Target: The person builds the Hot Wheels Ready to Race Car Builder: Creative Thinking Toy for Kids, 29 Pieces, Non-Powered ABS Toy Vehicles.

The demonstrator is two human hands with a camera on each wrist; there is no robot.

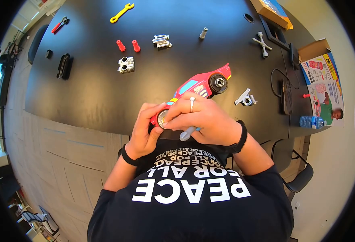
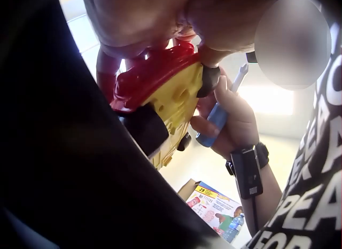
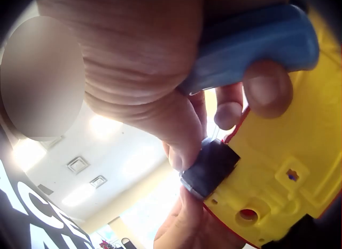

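Note:
A red toy car [image 1: 191, 85] with a yellow underside [image 3: 299, 131] is held up near the table's front edge. My left hand [image 1: 144, 131] grips one end of it, thumb beside a black wheel [image 3: 211, 166] with a silver hub. Fingers of my right hand [image 1: 203, 119] touch that same wheel. Tucked in the right hand is a screwdriver with a blue handle [image 3: 256, 46]; its grey shaft [image 1: 188, 133] points back toward the shirt. At the car's other end, a second wheel [image 1: 218, 83] shows a silver hub.
Silver engine-like parts [image 1: 125, 64], red pegs [image 1: 121, 46], a yellow wrench [image 1: 122, 13] and a black part [image 1: 63, 66] lie beyond the car. To the right are a silver bracket [image 1: 245, 97], a cross wrench [image 1: 262, 44], a water bottle [image 1: 311, 122] and a printed box [image 1: 322, 80].

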